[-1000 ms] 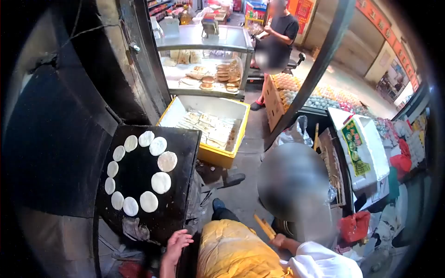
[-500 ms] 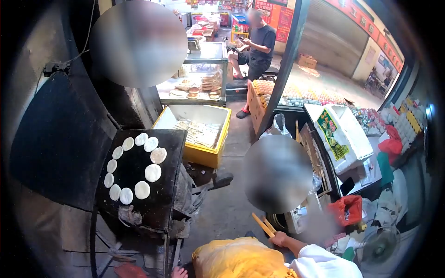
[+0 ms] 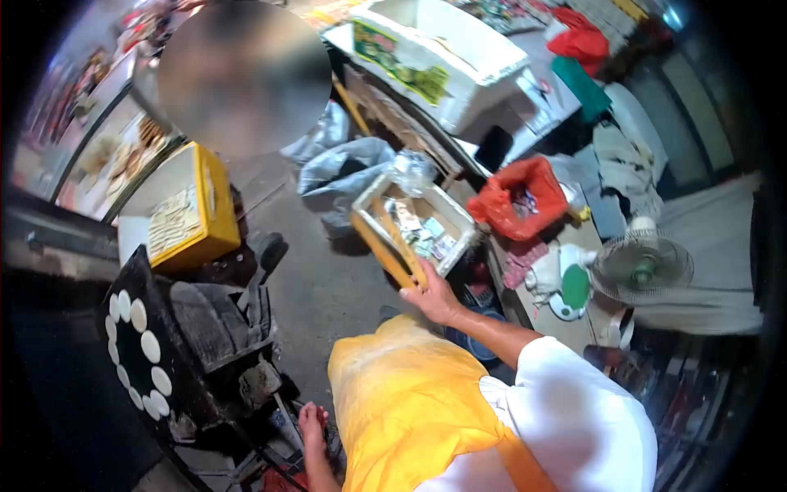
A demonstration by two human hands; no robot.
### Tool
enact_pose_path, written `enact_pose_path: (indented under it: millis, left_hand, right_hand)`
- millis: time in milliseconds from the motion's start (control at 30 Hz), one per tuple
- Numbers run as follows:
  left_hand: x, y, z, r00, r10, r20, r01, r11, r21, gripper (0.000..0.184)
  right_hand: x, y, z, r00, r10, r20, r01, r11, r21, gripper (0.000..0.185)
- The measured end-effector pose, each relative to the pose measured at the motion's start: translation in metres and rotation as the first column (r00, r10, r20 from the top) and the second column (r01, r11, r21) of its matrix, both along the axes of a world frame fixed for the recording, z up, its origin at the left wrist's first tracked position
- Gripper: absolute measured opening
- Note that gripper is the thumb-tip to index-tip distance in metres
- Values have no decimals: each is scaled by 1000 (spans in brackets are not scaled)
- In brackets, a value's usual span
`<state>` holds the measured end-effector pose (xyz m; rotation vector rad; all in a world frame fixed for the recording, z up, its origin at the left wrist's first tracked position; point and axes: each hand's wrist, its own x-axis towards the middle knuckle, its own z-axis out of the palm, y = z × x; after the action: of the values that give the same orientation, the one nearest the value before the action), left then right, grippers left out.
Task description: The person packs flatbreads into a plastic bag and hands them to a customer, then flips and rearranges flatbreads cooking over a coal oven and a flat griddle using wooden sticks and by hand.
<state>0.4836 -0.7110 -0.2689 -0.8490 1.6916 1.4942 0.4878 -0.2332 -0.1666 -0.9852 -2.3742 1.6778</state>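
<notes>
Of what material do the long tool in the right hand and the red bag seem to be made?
Long tool: probably wood or bamboo, fairly matt; straight, tan strips. Red bag: likely thin plastic, slightly glossy, judging by its crinkled folds.

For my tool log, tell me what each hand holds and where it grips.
The right hand holds tong-like wooden strips by their near end; the left hand holds nothing visible.

One head-worn camera looks forward and steeply down over the person's own yellow apron (image 3: 410,402), close at the near edge. Its wide, dark-cornered view takes in the left hand (image 3: 312,420) and right hand (image 3: 434,297), the floor (image 3: 299,303) beyond, a yellow box (image 3: 216,205) far left, and a fan (image 3: 643,269) at right. Upright things at left slant.
</notes>
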Motion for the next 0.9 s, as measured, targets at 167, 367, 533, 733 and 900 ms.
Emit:
enact_pose_path:
  millis: [167,367,533,733,900]
  left_hand:
    - [-39,38,-3,965,-261,-43,257,964,-74,21]
    - [-40,70,3,972,-235,-24,233,970,-72,16]
    - [-9,75,10,963,-269,0,269,963,-20,12]
    - [40,35,-23,981,-194,-10,194,981,-29,12]
    - [57,51,1,997,-67,-40,58,976,-208,18]
  right_hand:
    - [66,84,13,915,-337,-221,368,923,115,74]
    - [108,174,62,750,-657,-75,661,746,77,76]
    - [144,221,50,695,-694,188,595,702,391,98]
    - [116,193,78,924,-382,8,237,590,772,83]
    - [75,104,68,978,186,92,-197,691,695,80]
